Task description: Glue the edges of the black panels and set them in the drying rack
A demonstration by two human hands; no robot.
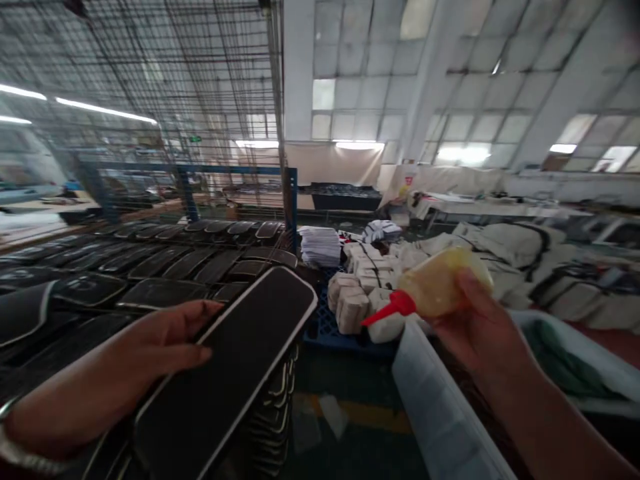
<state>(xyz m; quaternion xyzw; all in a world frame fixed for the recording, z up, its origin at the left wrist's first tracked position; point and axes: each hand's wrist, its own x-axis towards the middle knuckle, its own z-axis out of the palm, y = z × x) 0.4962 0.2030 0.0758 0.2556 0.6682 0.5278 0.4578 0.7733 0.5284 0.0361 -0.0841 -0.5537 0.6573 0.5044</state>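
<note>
My left hand (165, 347) grips the long edge of a flat black panel (235, 367) with rounded corners and a pale border, thumb on top. The panel is tilted, its far end pointing up and to the right. In my right hand (470, 320) is a squeeze bottle (445, 283) of yellowish liquid, lying on its side. Its red nozzle (393, 308) points left and slightly down, apart from the panel. Below the panel is a stack of similar black pieces (273, 420), partly hidden by it.
Rows of similar dark pieces (170, 263) cover the surface at left, beside a wire mesh rack (225, 80). Tied pale bundles (353, 303) and a white paper-like stack (320, 247) sit on a blue pallet (320, 333). A whitish bin (435, 407) stands at lower right.
</note>
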